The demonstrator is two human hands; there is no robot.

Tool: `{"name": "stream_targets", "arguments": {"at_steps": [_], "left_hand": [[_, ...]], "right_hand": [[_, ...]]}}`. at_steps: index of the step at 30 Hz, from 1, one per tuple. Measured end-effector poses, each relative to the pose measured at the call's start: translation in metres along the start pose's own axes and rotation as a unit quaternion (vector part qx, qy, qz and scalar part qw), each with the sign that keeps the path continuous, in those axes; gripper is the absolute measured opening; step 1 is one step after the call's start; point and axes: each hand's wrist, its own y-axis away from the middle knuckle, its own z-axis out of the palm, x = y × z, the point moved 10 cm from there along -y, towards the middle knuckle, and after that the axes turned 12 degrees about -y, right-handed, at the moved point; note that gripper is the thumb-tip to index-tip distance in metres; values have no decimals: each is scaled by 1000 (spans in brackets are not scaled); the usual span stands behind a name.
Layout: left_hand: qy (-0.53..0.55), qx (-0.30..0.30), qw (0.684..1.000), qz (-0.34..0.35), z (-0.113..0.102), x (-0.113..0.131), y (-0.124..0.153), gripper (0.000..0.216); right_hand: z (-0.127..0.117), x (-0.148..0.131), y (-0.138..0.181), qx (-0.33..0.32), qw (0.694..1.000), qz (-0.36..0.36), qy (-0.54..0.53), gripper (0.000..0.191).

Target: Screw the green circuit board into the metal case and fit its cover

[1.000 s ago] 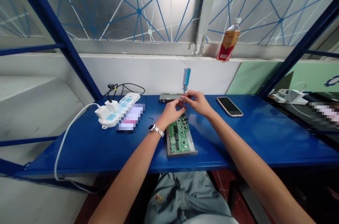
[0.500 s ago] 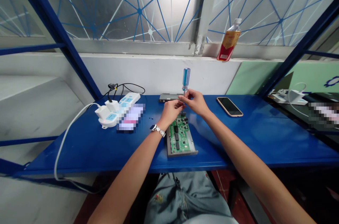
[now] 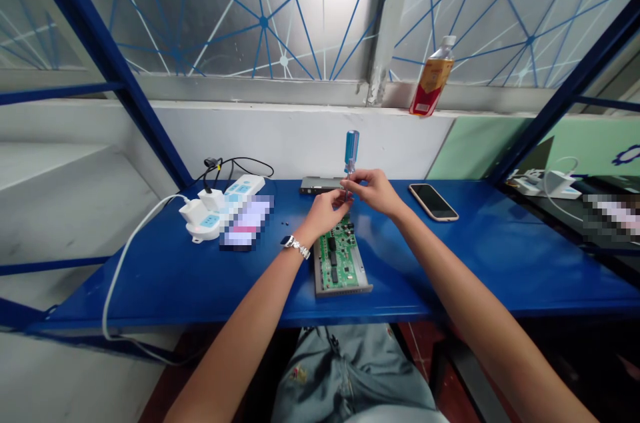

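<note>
A screwdriver (image 3: pixel 352 146) with a clear blue handle stands nearly upright over the far end of a green circuit board (image 3: pixel 341 256). The board lies in a grey metal tray-like case (image 3: pixel 345 290). My right hand (image 3: pixel 374 190) is closed, pinching the shaft just under the handle. Lower down, my left hand (image 3: pixel 327 211) is closed with its fingertips around the shaft near the tip. The tip and whatever it touches are hidden behind my left fingers. A watch (image 3: pixel 296 246) is on my left wrist.
Left stands a white power strip (image 3: pixel 240 191) with plugged chargers and cables, beside a blurred-out phone (image 3: pixel 249 223). Small dark bits (image 3: pixel 285 224) lie near it. Behind my hands is a flat grey device (image 3: pixel 320 184); right, a phone (image 3: pixel 433 202). A bottle (image 3: pixel 433 80) stands on the ledge.
My left fingers have shifted slightly right and up along the shaft. My right hand has changed its grip a little, and the screwdriver handle has turned slightly. The board stays in place.
</note>
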Motion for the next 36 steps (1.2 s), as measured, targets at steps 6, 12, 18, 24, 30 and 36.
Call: {"name": "stream_targets", "arguments": {"at_steps": [6, 12, 18, 24, 30, 36], "left_hand": [[-29, 63, 997, -35, -8, -11, 1, 16], [20, 38, 998, -38, -3, -13, -1, 12], [36, 13, 999, -34, 2, -18, -2, 19], [72, -14, 997, -23, 10, -19, -2, 22], [85, -28, 996, -18, 18, -18, -2, 21], [101, -21, 995, -13, 16, -20, -3, 19]], "right_hand": [[-5, 3, -1, 60, 998, -11, 11, 40], [-6, 8, -3, 68, 998, 7, -1, 43], [0, 1, -7, -21, 988, 46, -144, 44], [-14, -3, -15, 24, 991, 17, -130, 36], [-19, -3, -16, 117, 990, -31, -71, 41], [-10, -9, -15, 35, 997, -16, -63, 35]]}}
